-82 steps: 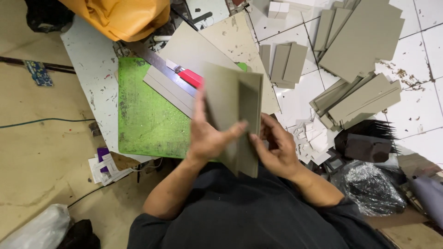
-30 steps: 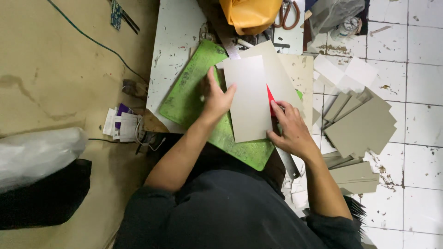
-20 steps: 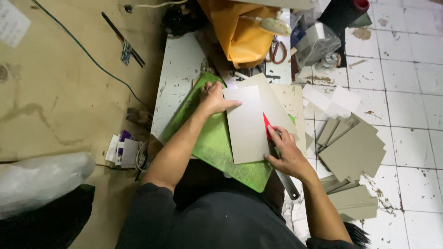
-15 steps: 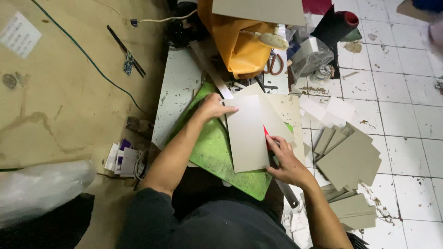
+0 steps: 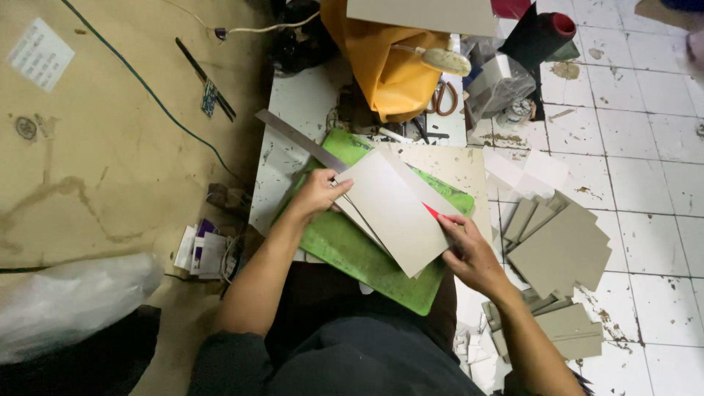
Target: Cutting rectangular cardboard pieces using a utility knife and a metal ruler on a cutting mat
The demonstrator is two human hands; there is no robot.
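I had laid the grey card (image 5: 392, 213) flat on the green mat (image 5: 352, 253); my left hand (image 5: 319, 192) pressed its far-left corner, my right hand (image 5: 466, 246) clenched the red knife (image 5: 433, 213).

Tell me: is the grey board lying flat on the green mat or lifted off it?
Flat. The grey board lies on the green mat, left hand pressing its corner, right hand at its edge.

Cutting mat (image 5: 352, 253) lies on the low table (image 5: 297, 103), before the person's lap. Stacked board sheets (image 5: 392, 213) rest on the mat. Left hand (image 5: 317, 192) at the sheets' left edge, right hand (image 5: 469, 253) at their right. Metal ruler (image 5: 293, 139) runs behind the left hand. Bag (image 5: 389, 62) behind the mat. Cut board pieces (image 5: 561, 246) on the floor, right.
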